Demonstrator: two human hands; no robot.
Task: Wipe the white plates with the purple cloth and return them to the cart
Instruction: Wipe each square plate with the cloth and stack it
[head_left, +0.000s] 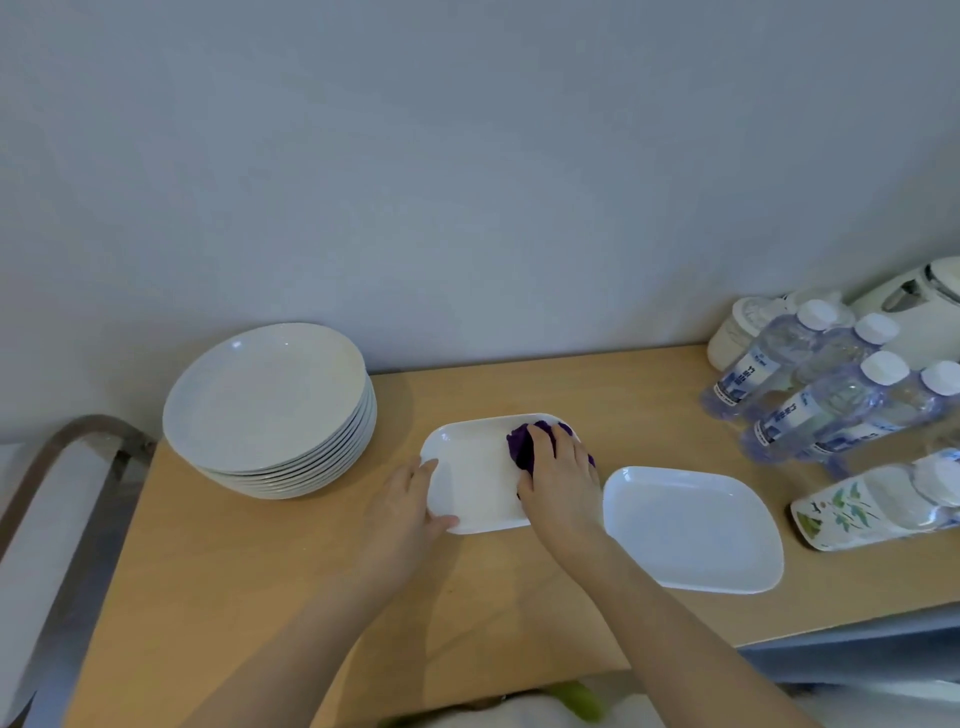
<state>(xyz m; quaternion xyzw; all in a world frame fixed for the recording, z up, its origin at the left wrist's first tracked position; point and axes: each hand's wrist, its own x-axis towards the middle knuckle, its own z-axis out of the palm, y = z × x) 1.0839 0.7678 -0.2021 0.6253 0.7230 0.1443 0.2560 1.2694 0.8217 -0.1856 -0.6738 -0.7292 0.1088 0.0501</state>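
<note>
A white rectangular plate (470, 478) lies flat on the wooden table (249, 571) in the middle of the view. My left hand (410, 506) holds its left edge, thumb over the near rim. My right hand (558, 473) presses a bunched purple cloth (522, 447) onto the plate's right end; most of the cloth is hidden under the hand. A second white rectangular plate (693, 527) lies just to the right. A stack of several round white plates (267, 405) stands at the back left.
Several water bottles (810, 395) stand at the back right beside white cups (743, 332) and a white kettle (919, 306). A flower-patterned tray (821, 519) holds more bottles at the right edge. A metal cart frame (67, 452) is at the far left.
</note>
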